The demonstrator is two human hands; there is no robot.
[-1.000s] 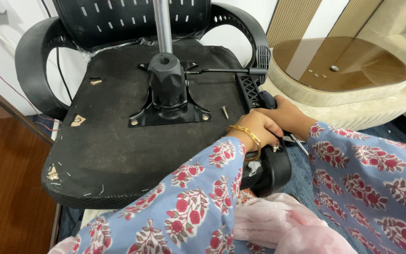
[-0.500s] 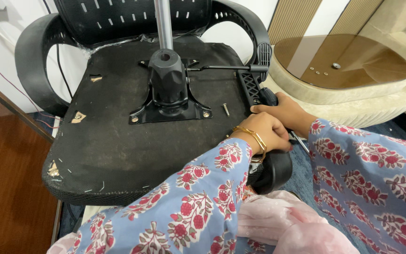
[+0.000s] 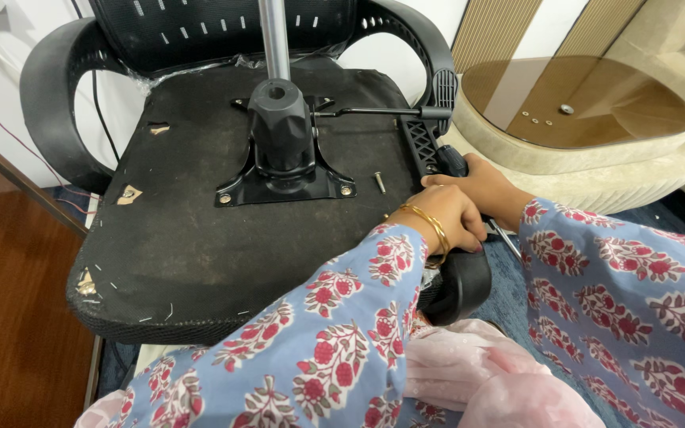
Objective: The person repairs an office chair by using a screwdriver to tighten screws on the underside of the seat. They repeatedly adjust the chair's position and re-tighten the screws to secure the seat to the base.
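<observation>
- Wooden floor [image 3: 9, 317] at left, blue carpet at right; an office chair lies upturned, the underside of its seat [image 3: 223, 238] facing up, with white wall behind.
- Nearest: two sleeves in blue cloth with a red floral print, and pink fabric bunched in the lap below them.
- Left hand [image 3: 445, 218], gold bangle at the wrist, is curled over the near right edge of the seat, where the armrest bracket [image 3: 422, 147] joins. Fingers are clenched; whether they grip anything but the bracket edge cannot be told.
- Right hand [image 3: 489, 186] lies just beyond, touching the left, closed around a screwdriver [image 3: 455, 161] with a dark handle; a thin metal shaft shows below the hand.
- Black armrest [image 3: 461, 285] curves down just under both hands.
- Judgement: the step in hand looks like fastening or loosening the armrest bracket at the seat edge.
- One loose screw [image 3: 379, 182] lies on the seat underside, near the hands, apart from the base plate.
- Judgement: the next move calls for a steady bracket and a tool tip seated square in the screw head; that head is hidden.
- Mid: black mechanism plate [image 3: 283, 178], with a chrome gas cylinder [image 3: 273, 40] rising from its hub, and a lever [image 3: 374, 112] running right.
- Far: mesh backrest and second armrest; a glass-topped oval table [image 3: 580, 119] at right.
</observation>
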